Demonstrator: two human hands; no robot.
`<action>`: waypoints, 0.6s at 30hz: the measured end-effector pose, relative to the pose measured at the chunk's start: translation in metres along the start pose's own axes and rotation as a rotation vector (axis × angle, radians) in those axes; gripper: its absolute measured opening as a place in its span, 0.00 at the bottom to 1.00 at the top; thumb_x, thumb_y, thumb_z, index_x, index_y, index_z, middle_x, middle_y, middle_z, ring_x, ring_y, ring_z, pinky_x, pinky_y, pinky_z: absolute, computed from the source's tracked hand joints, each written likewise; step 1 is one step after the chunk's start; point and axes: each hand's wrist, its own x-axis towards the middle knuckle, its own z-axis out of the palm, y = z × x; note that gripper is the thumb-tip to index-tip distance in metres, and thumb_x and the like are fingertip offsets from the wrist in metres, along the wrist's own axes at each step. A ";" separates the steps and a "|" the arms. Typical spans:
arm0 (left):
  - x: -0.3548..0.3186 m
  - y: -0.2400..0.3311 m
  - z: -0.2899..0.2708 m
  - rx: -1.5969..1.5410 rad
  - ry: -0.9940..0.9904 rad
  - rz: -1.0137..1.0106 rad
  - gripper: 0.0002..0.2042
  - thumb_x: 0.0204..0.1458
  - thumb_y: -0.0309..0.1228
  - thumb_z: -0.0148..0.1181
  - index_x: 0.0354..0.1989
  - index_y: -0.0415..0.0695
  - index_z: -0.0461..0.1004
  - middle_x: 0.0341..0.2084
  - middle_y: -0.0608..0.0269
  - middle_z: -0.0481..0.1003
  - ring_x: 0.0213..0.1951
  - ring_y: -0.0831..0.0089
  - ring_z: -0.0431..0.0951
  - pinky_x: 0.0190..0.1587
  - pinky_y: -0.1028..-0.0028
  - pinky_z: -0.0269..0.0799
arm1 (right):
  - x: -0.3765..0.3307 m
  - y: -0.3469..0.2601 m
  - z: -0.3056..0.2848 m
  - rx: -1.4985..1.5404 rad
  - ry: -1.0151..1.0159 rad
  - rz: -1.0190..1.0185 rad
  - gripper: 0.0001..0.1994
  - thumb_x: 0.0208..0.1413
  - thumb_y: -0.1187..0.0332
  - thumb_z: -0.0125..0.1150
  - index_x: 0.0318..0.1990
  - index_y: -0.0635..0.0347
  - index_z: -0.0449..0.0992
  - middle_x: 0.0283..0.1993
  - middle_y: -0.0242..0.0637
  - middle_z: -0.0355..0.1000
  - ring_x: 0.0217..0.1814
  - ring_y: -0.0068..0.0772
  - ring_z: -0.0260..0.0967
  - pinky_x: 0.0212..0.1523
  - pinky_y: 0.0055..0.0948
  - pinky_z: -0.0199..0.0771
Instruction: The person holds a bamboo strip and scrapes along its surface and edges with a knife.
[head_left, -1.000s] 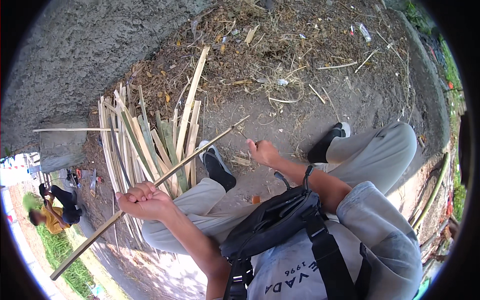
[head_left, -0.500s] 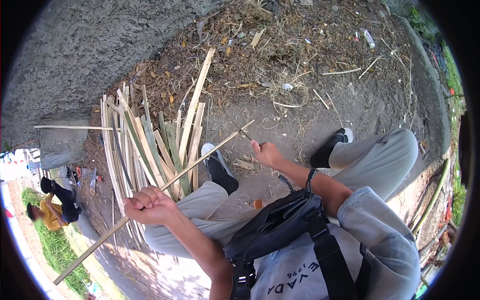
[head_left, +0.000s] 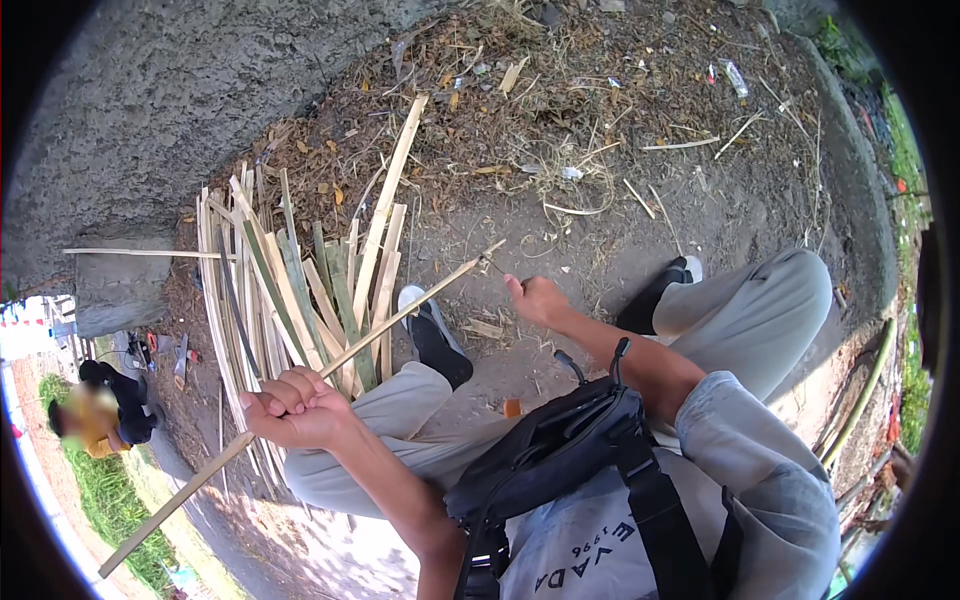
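Note:
My left hand (head_left: 298, 408) is closed in a fist around a long, narrow bamboo strip (head_left: 395, 318). The strip runs slantwise from the lower left, across my thigh, up to its far tip over the ground. Near that tip, my right hand (head_left: 538, 301) is closed on a knife (head_left: 489, 261); only a short dark blade shows, lying against the strip, and its handle is hidden in my fingers. Beside my left leg lies a fanned pile of split bamboo strips (head_left: 290, 290), pale and greenish, partly behind the held strip.
A rough stone block (head_left: 200, 90) rises at the upper left. Dry leaves, shavings and a plastic bottle (head_left: 737, 80) litter the ground. A black bag (head_left: 560, 440) hangs at my front. Far left, another person (head_left: 98, 420) in yellow is near some tools (head_left: 181, 360). A bamboo pole (head_left: 862, 390) lies at right.
The strip and both hands sit almost as before, with a very slight shift left in the picture. The grips are unchanged. The person far left has moved slightly.

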 end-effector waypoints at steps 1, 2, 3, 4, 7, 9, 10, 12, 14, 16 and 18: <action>0.002 -0.003 0.004 -0.010 -0.003 0.002 0.23 0.56 0.38 0.43 0.09 0.56 0.45 0.03 0.74 0.45 0.06 0.82 0.44 0.09 0.80 0.44 | 0.008 0.000 0.003 -0.001 0.009 -0.005 0.34 0.59 0.45 0.38 0.23 0.74 0.73 0.25 0.64 0.69 0.35 0.65 0.69 0.39 0.47 0.69; 0.000 -0.004 0.008 0.013 -0.014 0.016 0.23 0.56 0.38 0.44 0.09 0.55 0.45 0.03 0.74 0.45 0.06 0.82 0.44 0.09 0.79 0.45 | 0.006 -0.006 0.007 0.055 -0.001 -0.024 0.34 0.59 0.45 0.38 0.24 0.74 0.74 0.25 0.64 0.69 0.35 0.65 0.69 0.39 0.48 0.69; -0.003 -0.001 0.010 0.044 -0.023 0.023 0.23 0.56 0.38 0.44 0.09 0.55 0.45 0.03 0.74 0.45 0.06 0.82 0.44 0.09 0.79 0.45 | -0.007 -0.016 0.009 0.111 -0.017 -0.034 0.34 0.59 0.45 0.38 0.24 0.73 0.74 0.26 0.64 0.69 0.36 0.65 0.69 0.39 0.48 0.68; -0.004 -0.001 0.013 0.066 -0.021 0.053 0.23 0.56 0.38 0.44 0.10 0.55 0.45 0.03 0.73 0.46 0.06 0.81 0.45 0.09 0.78 0.47 | -0.022 -0.026 0.011 0.101 -0.034 -0.026 0.34 0.59 0.45 0.38 0.24 0.73 0.74 0.26 0.64 0.69 0.36 0.65 0.69 0.39 0.48 0.68; -0.002 0.002 0.010 0.059 -0.023 0.053 0.21 0.57 0.37 0.43 0.11 0.55 0.48 0.04 0.74 0.48 0.07 0.82 0.45 0.11 0.80 0.46 | -0.049 -0.056 0.009 0.177 -0.084 -0.195 0.32 0.58 0.45 0.40 0.29 0.72 0.76 0.26 0.63 0.70 0.35 0.64 0.70 0.40 0.49 0.69; 0.003 0.002 0.002 0.039 -0.019 0.040 0.21 0.57 0.37 0.43 0.11 0.55 0.49 0.04 0.74 0.48 0.07 0.82 0.46 0.11 0.80 0.46 | -0.045 -0.049 0.013 0.146 0.000 -0.312 0.32 0.58 0.45 0.40 0.29 0.73 0.76 0.26 0.63 0.70 0.34 0.65 0.70 0.40 0.49 0.69; 0.004 0.001 0.000 0.054 0.041 0.049 0.21 0.56 0.37 0.43 0.11 0.55 0.49 0.04 0.74 0.48 0.07 0.82 0.46 0.11 0.80 0.46 | -0.032 -0.033 0.015 0.147 0.007 -0.310 0.32 0.58 0.45 0.40 0.29 0.73 0.76 0.26 0.63 0.70 0.34 0.65 0.70 0.40 0.49 0.69; 0.012 -0.002 -0.008 0.030 0.076 0.068 0.22 0.57 0.38 0.42 0.09 0.56 0.48 0.03 0.74 0.46 0.06 0.82 0.44 0.08 0.81 0.44 | 0.009 0.007 0.018 0.107 0.014 0.082 0.32 0.58 0.45 0.39 0.29 0.72 0.76 0.25 0.63 0.70 0.33 0.65 0.70 0.40 0.49 0.69; 0.007 -0.002 -0.007 0.023 0.064 0.048 0.22 0.57 0.38 0.42 0.09 0.56 0.47 0.04 0.74 0.46 0.06 0.82 0.44 0.08 0.81 0.43 | 0.013 0.013 0.015 0.062 0.019 0.046 0.32 0.59 0.46 0.40 0.28 0.72 0.75 0.24 0.62 0.70 0.33 0.64 0.70 0.38 0.49 0.69; 0.004 -0.003 0.001 0.046 0.036 0.037 0.22 0.57 0.38 0.42 0.10 0.56 0.46 0.04 0.75 0.45 0.07 0.82 0.44 0.09 0.81 0.42 | 0.011 0.008 0.016 0.014 0.015 0.007 0.31 0.59 0.46 0.40 0.27 0.71 0.75 0.23 0.60 0.70 0.33 0.63 0.70 0.36 0.48 0.68; 0.001 0.000 0.007 0.079 0.081 0.046 0.22 0.57 0.38 0.42 0.10 0.56 0.46 0.04 0.75 0.46 0.07 0.82 0.43 0.10 0.81 0.43 | -0.025 -0.027 0.015 0.079 -0.005 -0.120 0.32 0.59 0.45 0.38 0.29 0.71 0.76 0.25 0.63 0.70 0.33 0.64 0.70 0.40 0.49 0.70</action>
